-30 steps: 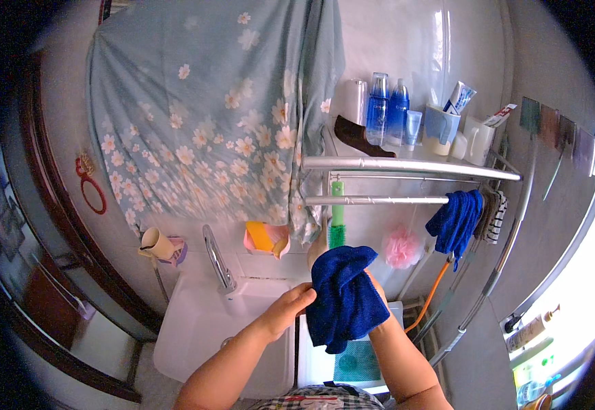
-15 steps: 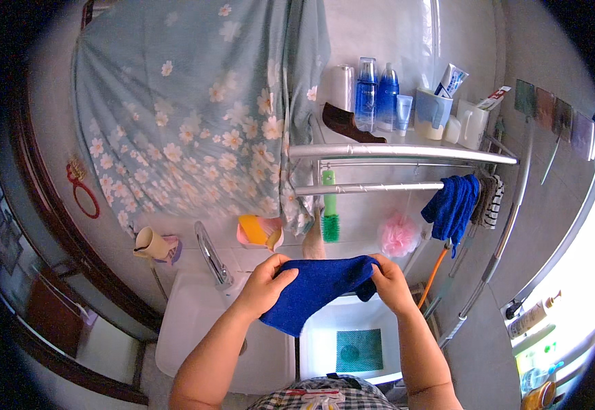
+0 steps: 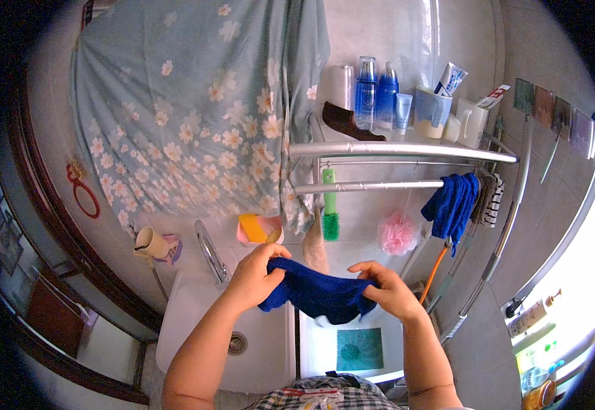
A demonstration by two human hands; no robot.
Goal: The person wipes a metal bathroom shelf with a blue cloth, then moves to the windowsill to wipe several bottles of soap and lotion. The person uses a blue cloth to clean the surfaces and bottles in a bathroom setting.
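A dark blue cloth (image 3: 321, 292) hangs stretched between my two hands, sagging in the middle. My left hand (image 3: 251, 277) is closed on its left end, thumb on top. At the right end, my right hand (image 3: 388, 292) pinches the edge between thumb and fingers, with the index finger lifted. The cloth is above the gap between the white sink (image 3: 263, 355) and a white basin (image 3: 318, 348) to its right. A green textured patch (image 3: 360, 348) shows on the basin's bottom.
A chrome faucet (image 3: 210, 253) rises behind the sink. Above is a metal rack rail (image 3: 379, 186) with another blue cloth (image 3: 451, 205), a green brush (image 3: 330, 212) and a pink bath puff (image 3: 398, 234) nearby. A flowered curtain (image 3: 195, 123) covers the upper left.
The cloth has gone from a broad hanging sheet to a narrower, sagging strip. My left hand has moved slightly up and left; the fingers of my right hand have shifted along the edge.
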